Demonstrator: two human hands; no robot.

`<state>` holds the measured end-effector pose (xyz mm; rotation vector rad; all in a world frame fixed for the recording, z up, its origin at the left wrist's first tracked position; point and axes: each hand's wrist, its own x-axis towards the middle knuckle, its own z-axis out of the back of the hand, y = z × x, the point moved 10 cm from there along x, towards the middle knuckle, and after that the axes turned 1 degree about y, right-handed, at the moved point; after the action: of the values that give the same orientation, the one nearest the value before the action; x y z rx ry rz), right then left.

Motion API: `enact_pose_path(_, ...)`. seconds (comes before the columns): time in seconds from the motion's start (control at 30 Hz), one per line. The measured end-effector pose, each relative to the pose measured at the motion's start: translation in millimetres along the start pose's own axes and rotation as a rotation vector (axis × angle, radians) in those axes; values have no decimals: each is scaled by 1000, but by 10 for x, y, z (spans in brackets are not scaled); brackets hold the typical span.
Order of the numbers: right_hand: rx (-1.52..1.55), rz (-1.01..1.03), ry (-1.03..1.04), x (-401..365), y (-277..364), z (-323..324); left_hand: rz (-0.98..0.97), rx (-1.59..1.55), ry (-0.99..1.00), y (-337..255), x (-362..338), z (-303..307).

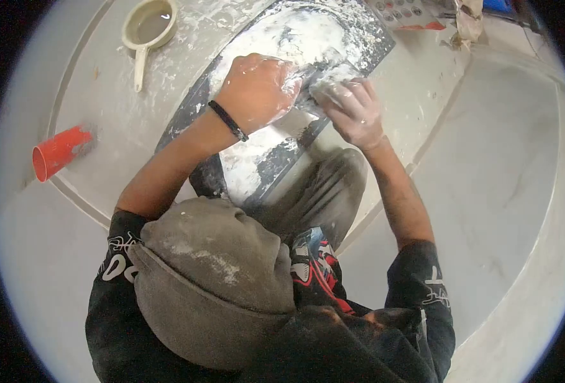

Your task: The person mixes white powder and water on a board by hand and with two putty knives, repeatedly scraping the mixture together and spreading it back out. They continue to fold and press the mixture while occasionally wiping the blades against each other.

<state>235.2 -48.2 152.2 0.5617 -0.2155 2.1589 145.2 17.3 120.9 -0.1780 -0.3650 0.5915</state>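
Note:
A dark sheet [202,172] smeared with white paste lies on the floor between my legs. Above its right side, my left hand [260,86] is closed, knuckles up, with white paste on its fingers and a black band at the wrist. My right hand [352,112] has its fingers curled against a grey, paste-covered lump [330,70] between the hands. Whether the lump is cloth, a tool or thick paste I cannot make out. The left fingertips are hidden, so what they grip does not show.
A cream dipper [140,60] with liquid inside stands at the upper left. On its side at the left lies a red plastic cup or tube [60,152]. Printed packaging [410,11] and a paste-stained object [469,22] sit at the top right. White splashes mark the floor.

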Motion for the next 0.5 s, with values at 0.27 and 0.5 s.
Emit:
enact_pose_path(0.27, 24, 174, -44, 146, 214, -14, 205, -159, 150, 232, 301, -495)
enact_pose_path(0.5, 55, 30, 122, -6, -7, -356, 206, -74, 43, 584, 436, -352)
